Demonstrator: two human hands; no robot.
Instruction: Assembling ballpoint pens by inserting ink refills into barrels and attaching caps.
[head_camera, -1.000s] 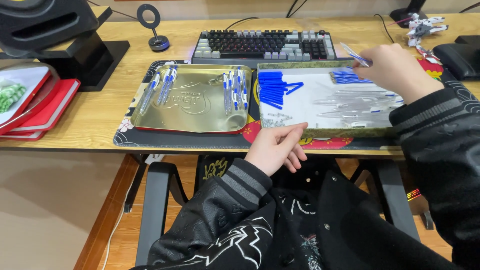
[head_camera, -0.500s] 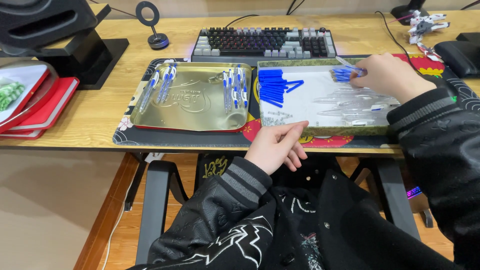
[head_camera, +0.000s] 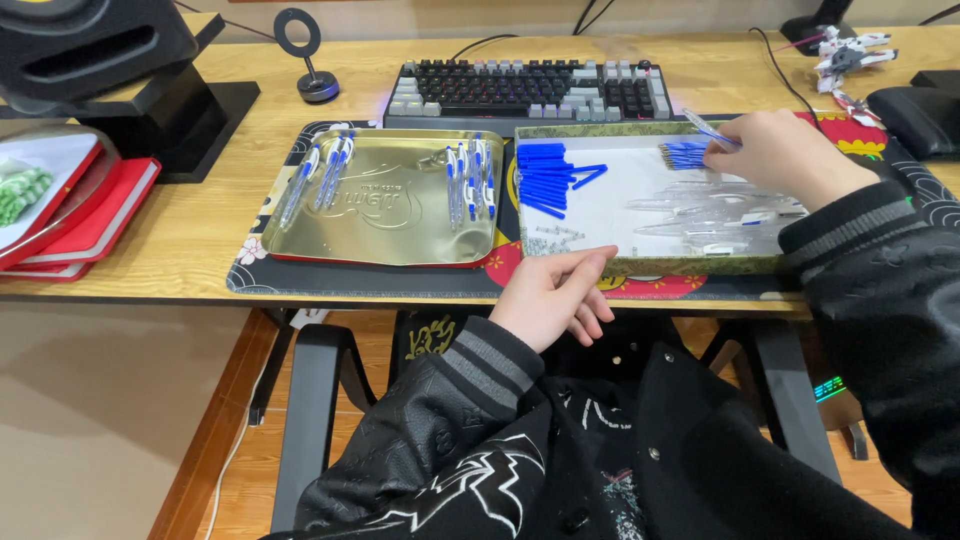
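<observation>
The fingers of the right hand (head_camera: 790, 155) are pinched together on a thin pen part (head_camera: 708, 130) with a blue tip, held slanted just above a small cluster of blue pieces (head_camera: 683, 153) at the far right of a shallow white-floored tray (head_camera: 600, 205). Inside that tray, a heap of blue pen caps (head_camera: 550, 177) is seen at the far left, and clear pen barrels (head_camera: 720, 215) are spread along the right side, partly under the wrist. The left hand (head_camera: 550, 297) is held at the near edge of the surface (head_camera: 180, 235), its fingers loosely curled and slightly apart, clamped on nothing, the fingertips touching the tray's near rim. To the left, a gold metal tray (head_camera: 385, 215) is laid on a patterned mat (head_camera: 250, 270); two groups of finished white-and-blue pens (head_camera: 468, 175) are lined up in it, one at its left end and one at its right. Beyond both trays a keyboard (head_camera: 525, 90) is placed. At the far left, red books (head_camera: 95, 215) are stacked under a white dish, near a black stand (head_camera: 190, 125). Both arms are covered by dark jacket sleeves with striped cuffs.
</observation>
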